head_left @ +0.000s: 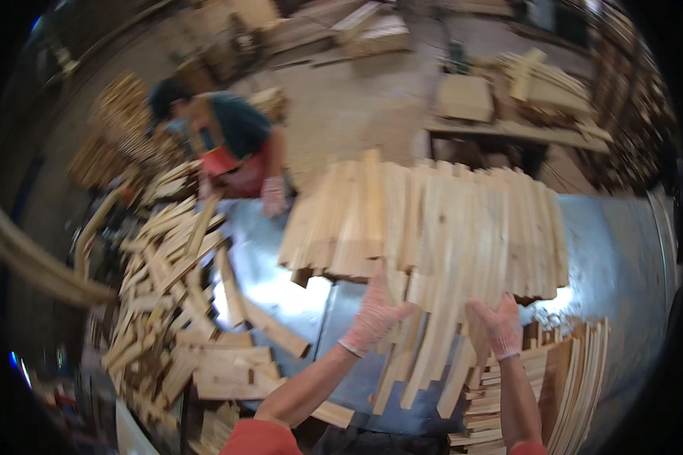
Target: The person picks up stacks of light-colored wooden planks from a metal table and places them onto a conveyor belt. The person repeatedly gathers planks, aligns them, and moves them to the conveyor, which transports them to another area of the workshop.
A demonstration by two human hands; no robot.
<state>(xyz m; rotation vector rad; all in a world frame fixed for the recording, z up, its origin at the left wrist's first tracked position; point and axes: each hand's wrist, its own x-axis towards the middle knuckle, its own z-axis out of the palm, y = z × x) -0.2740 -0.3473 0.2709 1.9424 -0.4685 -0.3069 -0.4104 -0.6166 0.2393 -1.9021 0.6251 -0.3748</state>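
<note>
My left hand [373, 315], in a pale pink knit glove, is at the left side of several long wooden strips [442, 296] that stick out toward me. Its fingers point away from me, and its thumb is spread toward the strips. On their right side is my right hand [499, 324], gloved alike, fingers apart and thumb turned inward. Both hands look open, flanking the bunch; how firmly they press cannot be told. Beyond them, a wide stack of light wooden strips [425, 205] lies side by side across the metal table [611, 235], with uneven ends.
A loose heap of wood offcuts [159, 296] is on the left. Near my right forearm stands another pile of strips [577, 379]. Across the table a co-worker [239, 144] in an apron and gloves leans over the heap. Behind is a low bench [516, 129] bearing wood.
</note>
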